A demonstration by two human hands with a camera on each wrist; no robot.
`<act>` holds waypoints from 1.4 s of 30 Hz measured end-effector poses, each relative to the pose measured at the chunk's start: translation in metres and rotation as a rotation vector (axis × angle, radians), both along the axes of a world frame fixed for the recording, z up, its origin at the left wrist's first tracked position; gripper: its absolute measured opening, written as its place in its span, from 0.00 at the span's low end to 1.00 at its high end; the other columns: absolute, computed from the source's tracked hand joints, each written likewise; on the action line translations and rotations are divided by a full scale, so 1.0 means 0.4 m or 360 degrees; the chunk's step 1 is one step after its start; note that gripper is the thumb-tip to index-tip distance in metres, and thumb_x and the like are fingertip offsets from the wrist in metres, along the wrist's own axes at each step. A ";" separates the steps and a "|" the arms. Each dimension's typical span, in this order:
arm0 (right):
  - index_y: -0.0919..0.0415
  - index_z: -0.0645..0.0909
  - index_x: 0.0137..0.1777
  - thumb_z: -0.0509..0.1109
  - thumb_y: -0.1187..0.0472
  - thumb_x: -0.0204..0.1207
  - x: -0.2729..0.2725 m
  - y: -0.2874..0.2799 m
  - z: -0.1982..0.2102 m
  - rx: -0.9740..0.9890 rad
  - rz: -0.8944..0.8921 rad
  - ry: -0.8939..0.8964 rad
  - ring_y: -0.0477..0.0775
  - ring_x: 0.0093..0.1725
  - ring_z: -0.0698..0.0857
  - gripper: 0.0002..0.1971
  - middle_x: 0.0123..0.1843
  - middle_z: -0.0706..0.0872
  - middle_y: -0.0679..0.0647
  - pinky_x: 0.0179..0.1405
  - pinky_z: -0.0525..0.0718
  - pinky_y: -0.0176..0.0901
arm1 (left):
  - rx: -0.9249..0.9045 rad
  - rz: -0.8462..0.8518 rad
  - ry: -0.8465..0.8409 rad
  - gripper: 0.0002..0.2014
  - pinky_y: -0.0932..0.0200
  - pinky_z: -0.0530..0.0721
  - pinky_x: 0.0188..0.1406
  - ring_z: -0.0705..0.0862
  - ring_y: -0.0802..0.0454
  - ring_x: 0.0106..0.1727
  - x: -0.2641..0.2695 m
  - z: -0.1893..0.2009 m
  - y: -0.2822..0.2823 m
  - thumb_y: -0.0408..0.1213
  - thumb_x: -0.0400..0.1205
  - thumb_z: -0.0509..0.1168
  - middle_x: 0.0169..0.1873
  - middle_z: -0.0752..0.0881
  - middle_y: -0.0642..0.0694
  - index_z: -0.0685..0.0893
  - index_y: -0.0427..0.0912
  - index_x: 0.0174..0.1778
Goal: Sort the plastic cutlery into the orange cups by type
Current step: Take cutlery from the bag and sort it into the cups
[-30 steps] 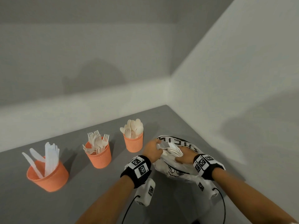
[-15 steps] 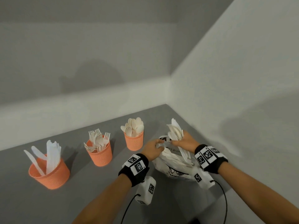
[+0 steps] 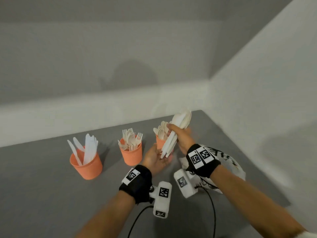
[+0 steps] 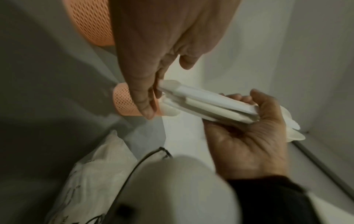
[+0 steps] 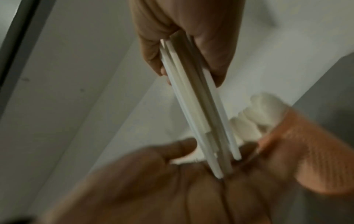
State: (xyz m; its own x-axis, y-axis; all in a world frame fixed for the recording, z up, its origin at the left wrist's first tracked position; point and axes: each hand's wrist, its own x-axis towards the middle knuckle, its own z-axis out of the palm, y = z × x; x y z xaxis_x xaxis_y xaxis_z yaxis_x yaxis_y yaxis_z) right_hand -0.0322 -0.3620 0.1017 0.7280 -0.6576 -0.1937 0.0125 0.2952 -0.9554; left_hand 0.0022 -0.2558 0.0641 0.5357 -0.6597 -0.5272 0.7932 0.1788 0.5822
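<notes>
Head view: grey table (image 3: 42, 194) meets white walls (image 3: 257, 83).

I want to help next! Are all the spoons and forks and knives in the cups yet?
Not yet. The three orange cups already hold sorted knives, forks and spoons. The right hand grips a fresh bundle of cutlery, its handle ends resting on the open left hand. That bundle still needs sorting. What remains in the white bag cannot be seen.

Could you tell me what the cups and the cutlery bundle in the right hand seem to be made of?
The orange cups look like matte moulded plastic; the left wrist view shows a fine mesh texture. The cutlery bundle in the right hand looks like thin, off-white, semi-matte plastic with flat handles.
</notes>
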 end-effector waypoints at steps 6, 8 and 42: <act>0.67 0.77 0.46 0.74 0.71 0.68 0.052 0.145 -0.057 -0.0136 0.0082 0.0040 0.51 0.29 0.83 0.10 0.30 0.81 0.56 0.28 0.83 0.38 | -0.0139 0.0146 -0.0094 0.19 0.52 0.80 0.50 0.82 0.46 0.46 0.028 0.009 0.086 0.38 0.86 0.47 0.44 0.84 0.38 0.82 0.35 0.51; 0.61 0.76 0.40 0.72 0.71 0.70 0.063 0.170 -0.067 -0.0147 0.0130 0.0032 0.51 0.31 0.84 0.08 0.31 0.82 0.56 0.31 0.83 0.40 | -0.0105 0.0056 -0.0141 0.16 0.51 0.80 0.49 0.82 0.45 0.43 0.038 -0.003 0.129 0.36 0.81 0.49 0.44 0.84 0.40 0.82 0.37 0.52; 0.63 0.81 0.43 0.69 0.65 0.77 0.117 0.292 -0.127 -0.0005 0.0697 0.0169 0.43 0.16 0.73 0.02 0.25 0.79 0.53 0.17 0.73 0.33 | 0.0828 -0.0026 -0.1464 0.05 0.62 0.79 0.35 0.81 0.53 0.34 0.169 0.035 0.355 0.38 0.83 0.61 0.39 0.83 0.44 0.77 0.42 0.44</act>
